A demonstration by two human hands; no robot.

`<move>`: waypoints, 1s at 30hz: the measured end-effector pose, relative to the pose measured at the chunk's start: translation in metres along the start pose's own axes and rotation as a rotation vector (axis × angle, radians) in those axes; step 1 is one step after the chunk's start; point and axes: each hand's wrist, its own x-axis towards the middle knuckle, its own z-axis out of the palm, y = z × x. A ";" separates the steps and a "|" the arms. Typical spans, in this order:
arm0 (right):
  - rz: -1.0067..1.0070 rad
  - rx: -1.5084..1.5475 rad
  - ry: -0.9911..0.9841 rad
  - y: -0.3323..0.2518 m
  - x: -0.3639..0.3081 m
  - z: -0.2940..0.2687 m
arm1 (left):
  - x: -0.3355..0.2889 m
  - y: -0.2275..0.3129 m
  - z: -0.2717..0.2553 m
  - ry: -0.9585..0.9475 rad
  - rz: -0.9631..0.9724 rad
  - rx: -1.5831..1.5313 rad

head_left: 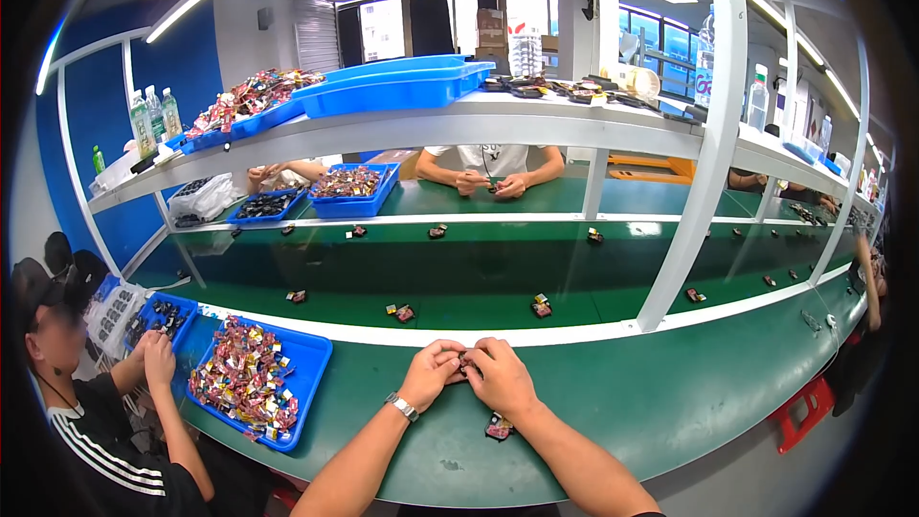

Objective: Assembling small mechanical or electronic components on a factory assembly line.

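Note:
Over the green worktop (661, 388), my left hand (431, 375) and my right hand (502, 378) meet with fingertips pinched together. Between them sits a small dark part (466, 364), mostly hidden by the fingers, so its exact kind does not show. Just under my right wrist lies a small black piece with a reddish board and a yellow-white label (498, 427). A blue tray (321, 364) to the left of my left forearm is heaped with small red boards bearing yellow and white labels (244, 378).
Beyond a white rail, a dark green conveyor belt (459, 268) carries spaced small parts (542, 305). White posts (689, 182) support an overhead shelf with blue trays (392, 86). At left, a co-worker's hands (158, 354) are near a tray of black parts (172, 311); another person sits opposite. A red stool (802, 414) stands at right.

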 end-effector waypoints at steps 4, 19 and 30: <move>-0.036 -0.093 -0.023 0.002 -0.001 0.005 | 0.001 -0.003 -0.003 0.000 0.004 -0.005; -0.060 -0.179 0.013 0.002 -0.004 0.013 | 0.003 -0.007 -0.002 -0.001 0.019 -0.006; -0.035 -0.252 0.026 0.006 -0.009 0.022 | 0.002 -0.003 0.003 0.031 0.011 0.039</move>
